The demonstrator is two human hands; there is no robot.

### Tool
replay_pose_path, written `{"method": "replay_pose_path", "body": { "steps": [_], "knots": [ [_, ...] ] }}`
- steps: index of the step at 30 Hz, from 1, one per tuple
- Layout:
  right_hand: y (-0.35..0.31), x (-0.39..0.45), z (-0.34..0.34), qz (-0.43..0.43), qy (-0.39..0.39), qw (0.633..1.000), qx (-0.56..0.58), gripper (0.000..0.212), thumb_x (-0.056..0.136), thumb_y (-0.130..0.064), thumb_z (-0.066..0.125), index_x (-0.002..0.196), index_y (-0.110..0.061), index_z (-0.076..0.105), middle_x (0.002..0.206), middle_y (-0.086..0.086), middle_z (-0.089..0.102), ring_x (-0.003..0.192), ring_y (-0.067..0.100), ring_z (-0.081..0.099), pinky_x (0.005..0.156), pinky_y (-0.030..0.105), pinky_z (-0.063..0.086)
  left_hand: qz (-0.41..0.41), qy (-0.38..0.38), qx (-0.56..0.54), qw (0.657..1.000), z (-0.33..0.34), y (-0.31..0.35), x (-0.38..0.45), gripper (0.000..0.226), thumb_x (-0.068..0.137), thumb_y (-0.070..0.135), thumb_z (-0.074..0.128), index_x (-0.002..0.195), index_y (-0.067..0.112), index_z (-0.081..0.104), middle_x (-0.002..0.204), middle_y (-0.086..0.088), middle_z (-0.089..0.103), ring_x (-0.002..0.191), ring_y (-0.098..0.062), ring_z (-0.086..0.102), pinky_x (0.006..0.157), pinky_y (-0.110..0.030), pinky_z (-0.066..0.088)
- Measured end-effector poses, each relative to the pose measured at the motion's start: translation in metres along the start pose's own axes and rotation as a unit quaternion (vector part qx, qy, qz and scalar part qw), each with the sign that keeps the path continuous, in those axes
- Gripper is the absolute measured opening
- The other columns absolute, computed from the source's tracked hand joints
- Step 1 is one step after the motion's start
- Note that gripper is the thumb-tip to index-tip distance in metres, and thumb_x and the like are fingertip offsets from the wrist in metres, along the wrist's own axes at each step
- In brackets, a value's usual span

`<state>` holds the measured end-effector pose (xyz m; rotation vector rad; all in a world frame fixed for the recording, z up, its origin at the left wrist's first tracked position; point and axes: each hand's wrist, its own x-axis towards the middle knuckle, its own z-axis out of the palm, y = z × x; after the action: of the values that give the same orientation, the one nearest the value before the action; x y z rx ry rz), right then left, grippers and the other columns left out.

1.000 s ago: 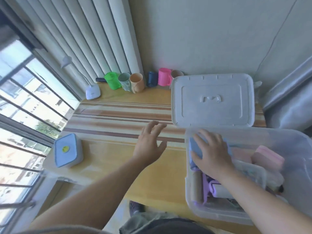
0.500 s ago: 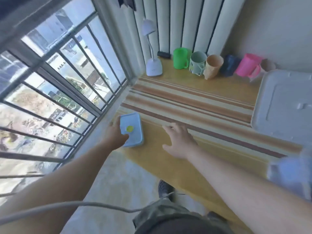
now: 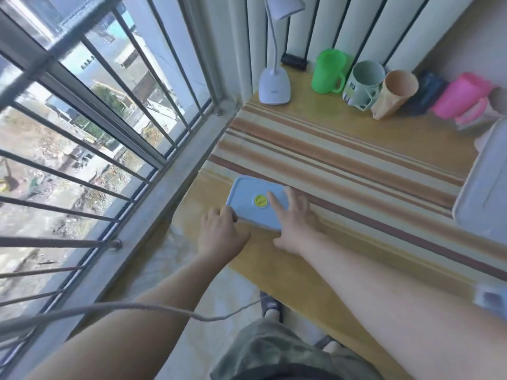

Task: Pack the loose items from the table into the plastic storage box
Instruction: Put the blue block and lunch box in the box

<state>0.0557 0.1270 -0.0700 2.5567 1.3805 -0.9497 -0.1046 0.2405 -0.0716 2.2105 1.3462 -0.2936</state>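
A small blue lidded container (image 3: 253, 204) with a yellow round button lies on the wooden table (image 3: 343, 127) near its left front corner. My left hand (image 3: 222, 233) grips the container's near left edge. My right hand (image 3: 295, 218) lies on its right side, with fingers spread over the lid. The white lid of the storage box (image 3: 484, 187) shows at the right edge. A corner of the plastic storage box (image 3: 491, 297) peeks in at the lower right; its inside is out of view.
Along the back stand a white desk lamp (image 3: 274, 86), a green mug (image 3: 327, 71), a grey-green mug (image 3: 363, 83), a beige cup (image 3: 395, 94), a dark cup (image 3: 425, 94) and a pink mug (image 3: 463, 96). A barred window (image 3: 96, 119) flanks the table's left. A cable (image 3: 123, 308) crosses my left arm.
My right hand left the storage box and came onto the blue container. My left hand took hold of the container's edge. The view swung left, away from the box.
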Motion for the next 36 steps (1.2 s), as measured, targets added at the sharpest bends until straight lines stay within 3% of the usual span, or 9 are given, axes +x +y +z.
{"method": "replay_pose_path", "body": {
  "steps": [4, 6, 8, 11, 14, 19, 26, 30, 36],
  "knots": [
    [0.009, 0.011, -0.005, 0.002, -0.004, 1.000, 0.026, 0.115, 0.083, -0.026, 0.080, 0.161, -0.044, -0.003, 0.166, 0.001, -0.025, 0.151, 0.038, 0.012, 0.100, 0.048, 0.050, 0.121, 0.016, 0.156, 0.980, -0.025, -0.011, 0.031, 0.102, 0.069, 0.055, 0.083, 0.151, 0.036, 0.025, 0.133, -0.007, 0.036, 0.123, -0.034, 0.038, 0.104, -0.041, 0.039],
    [0.013, 0.014, -0.003, 0.003, -0.020, 0.999, 0.045, 0.118, 0.083, -0.031, 0.080, 0.161, -0.047, -0.008, 0.166, -0.004, -0.027, 0.154, 0.038, 0.008, 0.103, 0.050, 0.049, 0.144, -0.036, 0.179, 0.973, -0.027, -0.011, 0.049, 0.128, 0.070, 0.054, 0.086, 0.160, 0.042, -0.003, 0.159, -0.011, 0.012, 0.142, -0.039, 0.022, 0.116, -0.049, 0.032],
    [0.013, 0.018, 0.000, 0.006, -0.016, 0.998, 0.066, 0.120, 0.080, -0.042, 0.081, 0.160, -0.049, -0.008, 0.167, -0.004, -0.026, 0.155, 0.036, 0.008, 0.104, 0.051, 0.048, 0.138, -0.098, 0.145, 0.975, -0.022, -0.007, 0.066, 0.135, 0.071, 0.045, 0.088, 0.159, 0.045, -0.015, 0.166, -0.010, -0.001, 0.149, -0.041, 0.019, 0.117, -0.052, 0.035],
    [0.009, 0.021, 0.005, 0.002, 0.011, 0.995, 0.101, 0.118, 0.079, -0.046, 0.083, 0.161, -0.046, -0.002, 0.167, 0.001, -0.016, 0.152, 0.034, 0.013, 0.103, 0.047, 0.047, 0.114, -0.125, 0.066, 0.983, -0.010, 0.002, 0.078, 0.124, 0.077, 0.028, 0.081, 0.156, 0.051, -0.012, 0.145, -0.010, 0.033, 0.121, -0.035, 0.051, 0.092, -0.046, 0.054],
    [0.016, 0.012, 0.012, -0.017, 0.038, 0.990, 0.137, 0.115, 0.075, -0.038, 0.084, 0.159, -0.047, 0.006, 0.162, -0.002, -0.006, 0.147, 0.030, 0.021, 0.102, 0.045, 0.050, 0.129, -0.079, 0.042, 0.988, -0.005, 0.001, 0.069, 0.111, 0.081, 0.029, 0.076, 0.156, 0.053, -0.001, 0.119, -0.003, 0.042, 0.106, -0.033, 0.055, 0.078, -0.040, 0.049],
    [0.069, -0.040, -0.008, -0.043, 0.094, 0.976, 0.190, 0.116, 0.070, -0.031, 0.083, 0.161, -0.045, 0.012, 0.165, -0.010, -0.007, 0.152, 0.025, 0.017, 0.106, 0.039, 0.047, 0.244, -0.037, 0.019, 0.969, -0.030, 0.035, 0.032, 0.108, 0.075, 0.046, 0.084, 0.156, 0.055, 0.012, 0.110, 0.002, 0.042, 0.095, -0.024, 0.052, 0.077, -0.041, 0.054],
    [0.186, -0.183, -0.087, 0.023, 0.324, 0.922, 0.212, 0.107, 0.066, -0.018, 0.087, 0.155, -0.034, 0.030, 0.165, -0.004, 0.006, 0.152, 0.023, 0.024, 0.115, 0.037, 0.041, 0.434, 0.059, -0.048, 0.898, -0.048, 0.216, -0.042, 0.091, 0.074, 0.048, 0.087, 0.152, 0.041, 0.040, 0.120, 0.001, 0.054, 0.108, -0.023, 0.058, 0.082, -0.035, 0.050],
    [0.261, -0.285, -0.088, 0.104, 0.408, 0.881, 0.215, 0.109, 0.062, -0.011, 0.085, 0.155, -0.032, 0.034, 0.166, -0.001, 0.006, 0.151, 0.010, 0.024, 0.115, 0.026, 0.034, 0.526, 0.039, -0.079, 0.846, -0.019, 0.319, -0.107, 0.088, 0.074, 0.048, 0.086, 0.149, 0.043, 0.042, 0.122, 0.002, 0.053, 0.108, -0.019, 0.058, 0.081, -0.033, 0.052],
    [0.382, -0.414, -0.041, 0.165, 0.430, 0.864, 0.206, 0.109, 0.059, -0.006, 0.085, 0.157, -0.022, 0.039, 0.168, -0.002, 0.008, 0.153, 0.004, 0.017, 0.114, 0.007, 0.023, 0.597, -0.037, -0.076, 0.798, 0.063, 0.425, -0.211, 0.078, 0.080, 0.050, 0.080, 0.149, 0.043, 0.044, 0.114, 0.005, 0.049, 0.101, -0.015, 0.055, 0.085, -0.029, 0.049]
  ]
}}
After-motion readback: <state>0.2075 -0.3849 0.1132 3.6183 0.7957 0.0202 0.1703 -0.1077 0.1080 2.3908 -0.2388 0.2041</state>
